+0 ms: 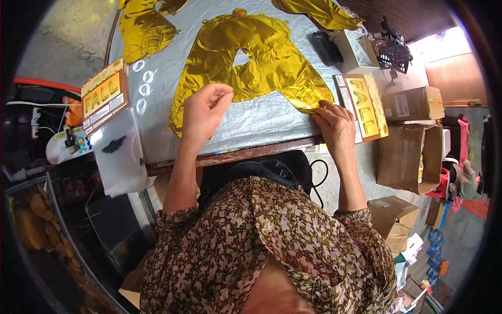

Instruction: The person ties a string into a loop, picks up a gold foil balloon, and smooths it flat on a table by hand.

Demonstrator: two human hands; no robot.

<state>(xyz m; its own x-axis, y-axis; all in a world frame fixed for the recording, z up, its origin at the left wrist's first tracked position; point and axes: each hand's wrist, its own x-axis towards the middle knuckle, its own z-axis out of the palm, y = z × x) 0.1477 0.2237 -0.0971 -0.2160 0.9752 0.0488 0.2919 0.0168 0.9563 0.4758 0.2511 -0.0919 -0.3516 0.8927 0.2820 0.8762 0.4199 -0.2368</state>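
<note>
On our table [282, 124], we had the balloon [264, 63] between the left card [104, 94] and the right card [362, 107]; cartons [400, 157] stood to the right of the table.

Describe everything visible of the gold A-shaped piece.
The gold piece looks like creased, shiny, uninflated foil, with a small central opening and a red spot at its top. It lies on the silvery table cover. The right hand pinches its near right corner; the left hand is over its left leg, contact unclear.
</note>
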